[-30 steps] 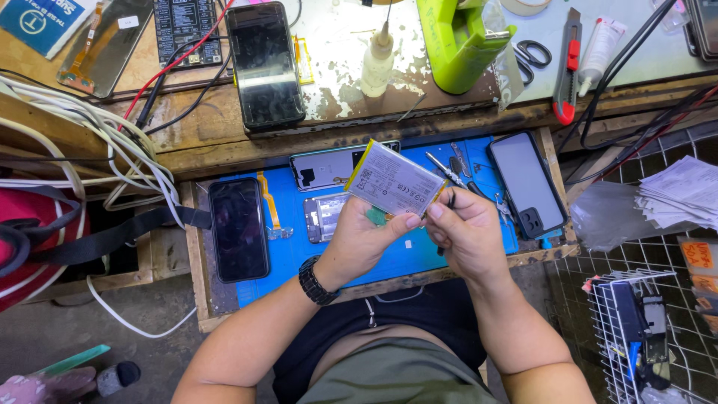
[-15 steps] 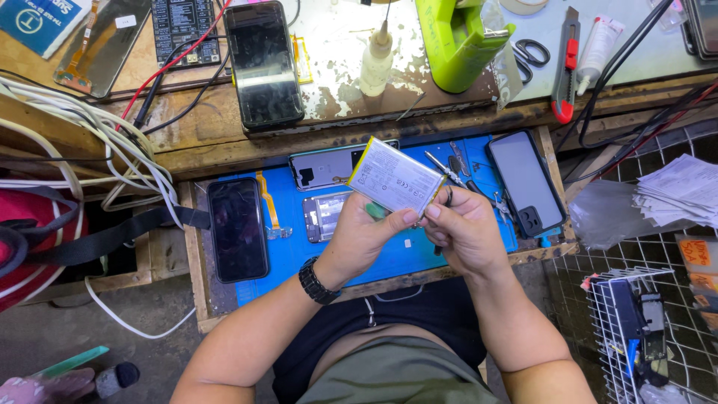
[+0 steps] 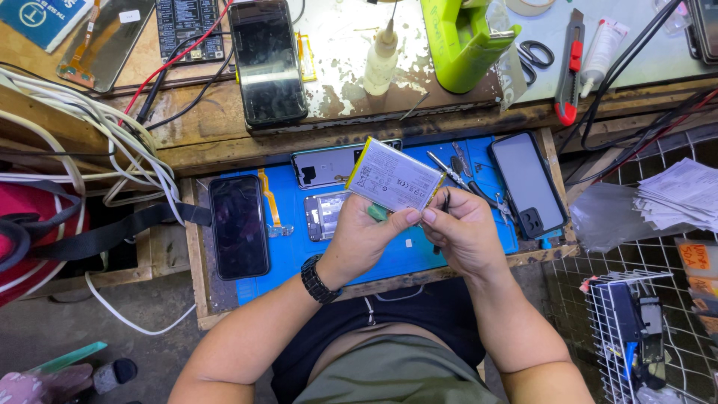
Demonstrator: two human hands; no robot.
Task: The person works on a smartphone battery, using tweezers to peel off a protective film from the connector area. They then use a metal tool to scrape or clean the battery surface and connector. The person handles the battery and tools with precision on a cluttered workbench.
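Note:
My left hand [image 3: 366,239] grips a flat grey phone battery [image 3: 394,175] by its near edge, tilted above the blue work mat [image 3: 396,258]. My right hand [image 3: 464,236] pinches the battery's right corner and also holds a thin black tool [image 3: 443,209]. A black watch [image 3: 317,280] is on my left wrist. Under the battery lie an opened phone body [image 3: 325,164] and a small frame part [image 3: 323,215].
A dark phone [image 3: 238,226] lies left on the mat, another phone [image 3: 527,182] right, tweezers [image 3: 458,173] between. On the bench behind: a black phone [image 3: 266,61], a glue bottle [image 3: 381,60], a green stand [image 3: 464,41], scissors [image 3: 535,56], a red knife [image 3: 570,71]. White cables [image 3: 90,142] hang left; a wire basket [image 3: 636,329] right.
Both hands have shifted the battery slightly; it stays held above the mat, with the fingers regripping its near right corner.

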